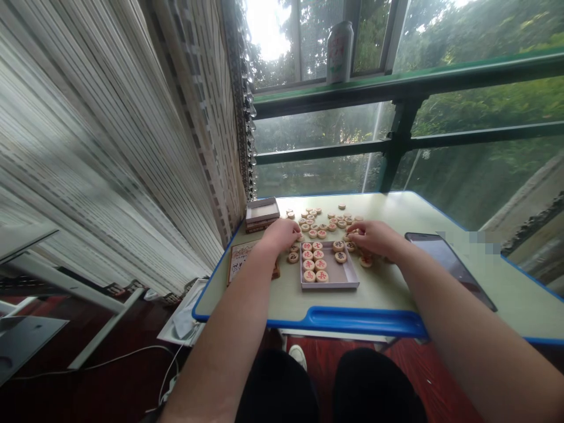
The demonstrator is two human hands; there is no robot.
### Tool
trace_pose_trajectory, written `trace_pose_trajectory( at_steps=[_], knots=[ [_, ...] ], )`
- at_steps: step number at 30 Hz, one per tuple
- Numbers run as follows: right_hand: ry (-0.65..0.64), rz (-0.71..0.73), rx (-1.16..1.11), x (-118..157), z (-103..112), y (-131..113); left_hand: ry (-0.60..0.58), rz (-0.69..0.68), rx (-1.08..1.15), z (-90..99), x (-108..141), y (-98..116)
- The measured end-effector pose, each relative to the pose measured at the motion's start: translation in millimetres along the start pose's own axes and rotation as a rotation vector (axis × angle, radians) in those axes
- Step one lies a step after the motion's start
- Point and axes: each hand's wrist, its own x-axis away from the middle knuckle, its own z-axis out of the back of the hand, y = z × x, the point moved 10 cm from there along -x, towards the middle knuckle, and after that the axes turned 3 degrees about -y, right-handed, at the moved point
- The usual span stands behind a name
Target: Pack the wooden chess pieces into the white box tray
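My left hand (282,234) reaches over the table at the left of a shallow box tray (341,277). Its fingers are closed in a pinch on a wooden xiangqi piece at the fingertips. My right hand (373,236) is beyond the tray's right corner, its fingertips pinched on a xiangqi piece that is mostly hidden. Two columns of red-marked xiangqi pieces (322,276) fill the tray's left side. Near its far right corner lie a few dark-marked pieces (340,257). Many loose xiangqi pieces (332,227) are scattered behind the tray and beside both hands.
A second shallow box (263,209) stands at the table's back left, with a printed box lid (241,258) nearer me. On the right lies a tablet (449,267). The table has a blue edge and pen groove (365,321). A can (339,53) stands on the window rail.
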Motion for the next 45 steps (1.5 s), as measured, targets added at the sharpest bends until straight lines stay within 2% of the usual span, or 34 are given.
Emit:
trace_pose_trajectory(
  at_steps=[8, 12, 14, 17, 20, 23, 25, 27, 29, 32, 35, 38, 41, 45],
  knots=[
    [0.165, 0.011, -0.018, -3, 17, 6, 0.048, 0.005, 0.014, 5.2, -1, -2],
    [0.045, 0.104, -0.048, 0, 7, -6, 0.041, -0.024, 0.037, 2.5, -1, -2],
    [-0.001, 0.107, -0.045, 2, 1, -8, 0.016, -0.024, 0.046, -1.3, -2, -3],
    [-0.005, 0.07, -0.052, 2, -1, -5, 0.011, -0.022, 0.054, -2.8, -3, -5],
    [0.065, 0.045, -0.036, 0, 7, 1, 0.078, -0.021, 0.046, 5.6, -4, -6],
    [0.212, -0.043, 0.08, -2, 25, 13, 0.18, 0.017, 0.033, 19.1, -2, -10],
    [0.287, -0.177, 0.148, -1, 32, 28, 0.167, 0.093, 0.019, 19.4, -2, -17],
    [0.281, -0.313, 0.141, -3, 29, 43, 0.102, 0.164, 0.01, 13.1, -2, -24],
    [0.198, -0.366, 0.098, -8, 15, 49, 0.058, 0.193, 0.014, 7.3, -3, -27],
    [0.097, -0.249, 0.078, -17, -4, 33, 0.102, 0.177, 0.039, 8.3, -5, -26],
    [0.071, -0.062, 0.043, -20, -11, 8, 0.184, 0.168, 0.048, 13.9, -6, -26],
    [0.081, 0.044, 0.018, -19, -12, -7, 0.177, 0.128, 0.041, 10.8, -8, -21],
    [0.151, 0.091, 0.03, -23, -9, -9, 0.12, 0.064, 0.023, 1.4, -12, -15],
    [0.269, 0.093, 0.07, -29, -5, -6, 0.131, 0.007, 0.008, -2.5, -16, -10]
  ],
)
